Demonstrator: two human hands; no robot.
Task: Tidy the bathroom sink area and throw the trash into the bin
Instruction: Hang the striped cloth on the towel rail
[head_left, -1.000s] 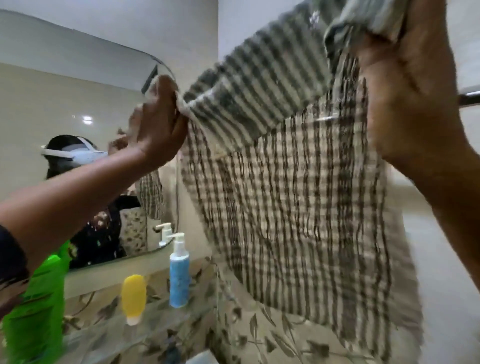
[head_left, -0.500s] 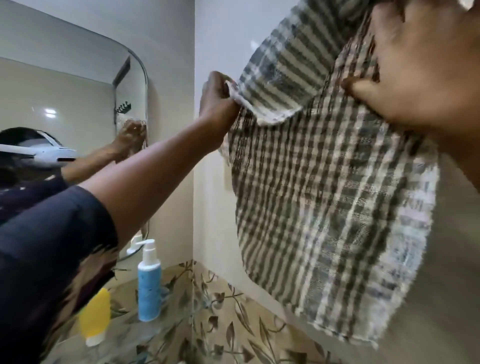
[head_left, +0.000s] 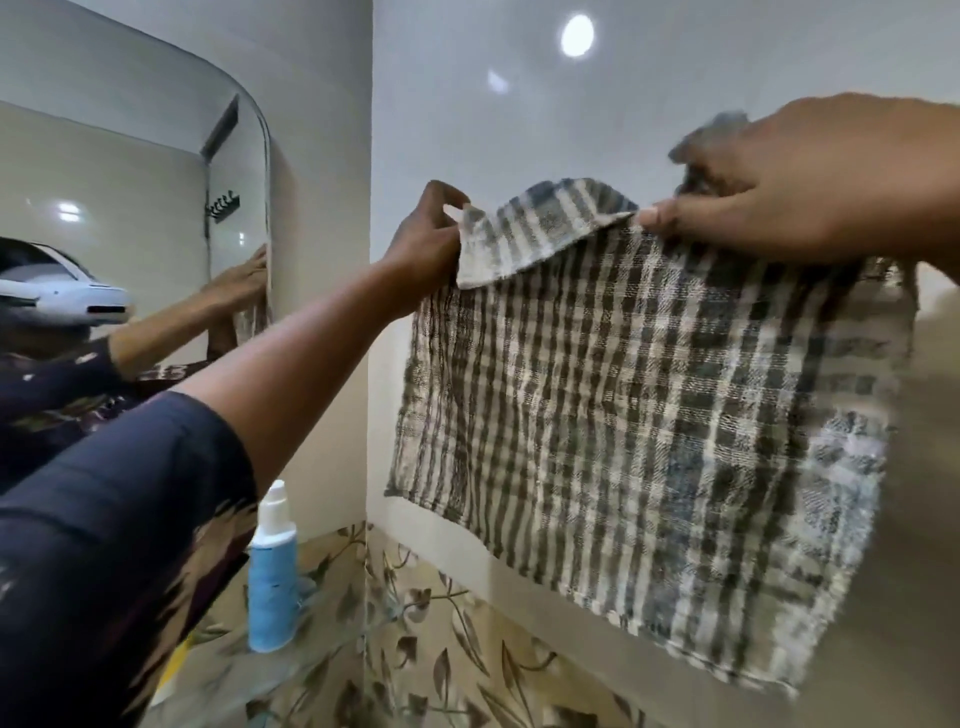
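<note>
A grey-and-white checked towel (head_left: 649, 415) hangs spread out in front of the side wall, its top edge folded over toward me. My left hand (head_left: 423, 241) pinches the towel's top left corner. My right hand (head_left: 810, 182) grips the top right part, with bunched cloth behind its fingers. Whatever the towel hangs from is hidden behind the cloth and my right hand.
A blue-and-white pump bottle (head_left: 272, 571) stands on the glass shelf (head_left: 311, 670) below the mirror (head_left: 130, 234). A yellow item (head_left: 174, 670) peeks out under my left sleeve. Leaf-patterned tiles (head_left: 441, 649) run along the lower wall.
The towel and both hands have come down in view and the cloth now hangs flatter. The view has swung right, so the mirror sits further left.
</note>
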